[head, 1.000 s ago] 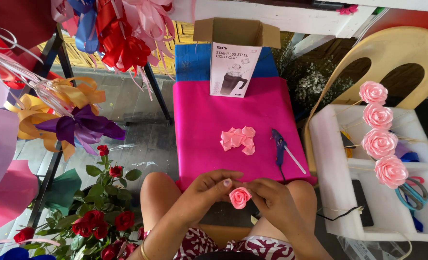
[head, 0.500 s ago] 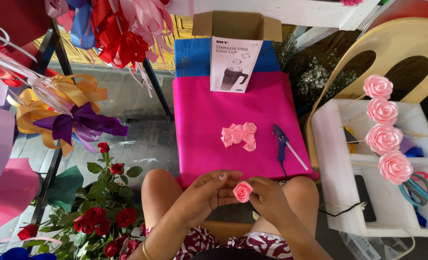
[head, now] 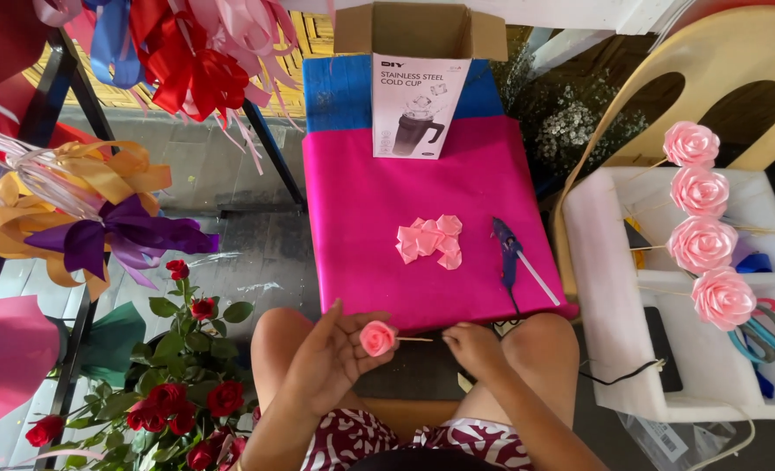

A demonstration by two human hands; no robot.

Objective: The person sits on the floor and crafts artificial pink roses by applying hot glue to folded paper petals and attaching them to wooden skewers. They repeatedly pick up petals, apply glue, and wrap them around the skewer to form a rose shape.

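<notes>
Small pink ribbon rose [head: 377, 337], tightly coiled, round bloom facing up, mounted on a thin wooden skewer [head: 414, 339] lying roughly level and pointing right. Held in the air above the lap, just off the near edge of the magenta board [head: 353, 218]. Bloom pinched in the left hand's fingertips [head: 353, 336]; skewer's far end gripped by the right hand [head: 475, 346].

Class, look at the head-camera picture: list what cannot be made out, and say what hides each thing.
- Right hand: its fingertips on the stick curl under, grip unclear.
- Rose: back hidden by the left hand.
- Scissors: blades hidden behind the white tray wall.
- Glue gun: handle end hidden past the pink cloth edge.
</notes>
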